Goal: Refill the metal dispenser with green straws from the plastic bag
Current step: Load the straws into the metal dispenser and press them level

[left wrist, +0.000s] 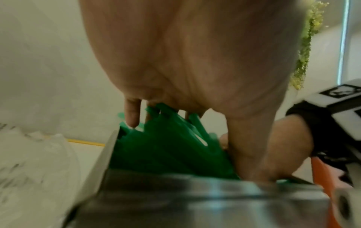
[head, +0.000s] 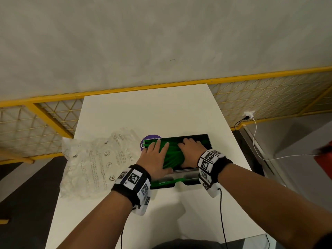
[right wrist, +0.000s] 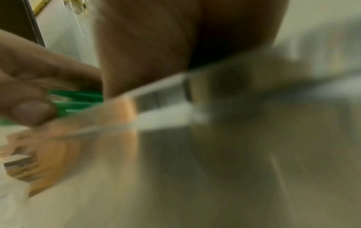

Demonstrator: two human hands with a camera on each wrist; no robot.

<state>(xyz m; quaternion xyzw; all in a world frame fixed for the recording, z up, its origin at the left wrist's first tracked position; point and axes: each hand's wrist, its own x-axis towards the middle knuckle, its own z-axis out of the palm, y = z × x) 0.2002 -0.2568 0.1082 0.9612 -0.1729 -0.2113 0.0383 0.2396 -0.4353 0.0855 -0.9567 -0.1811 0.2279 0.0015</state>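
Note:
The metal dispenser [head: 209, 141] stands open-topped on the white table [head: 161, 112], heaped with green straws [head: 172, 153]. My left hand [head: 156, 155] lies flat on the left half of the heap, fingers straight and spread. My right hand [head: 190, 151] presses on the right half, its fingers bent down into the straws. In the left wrist view the straws [left wrist: 166, 148] rise unevenly above the steel rim [left wrist: 175, 192] under my palm. The right wrist view is blurred; green straws [right wrist: 78, 100] show beside the left thumb. The clear plastic bag [head: 97, 162] lies crumpled to the left.
A purple round sticker [head: 150, 138] peeks out behind the dispenser's left corner. A yellow mesh railing [head: 53, 119] runs behind the table. A white cable [head: 260, 151] and a black cable hang from a wall socket at right, near an orange object [head: 323, 157].

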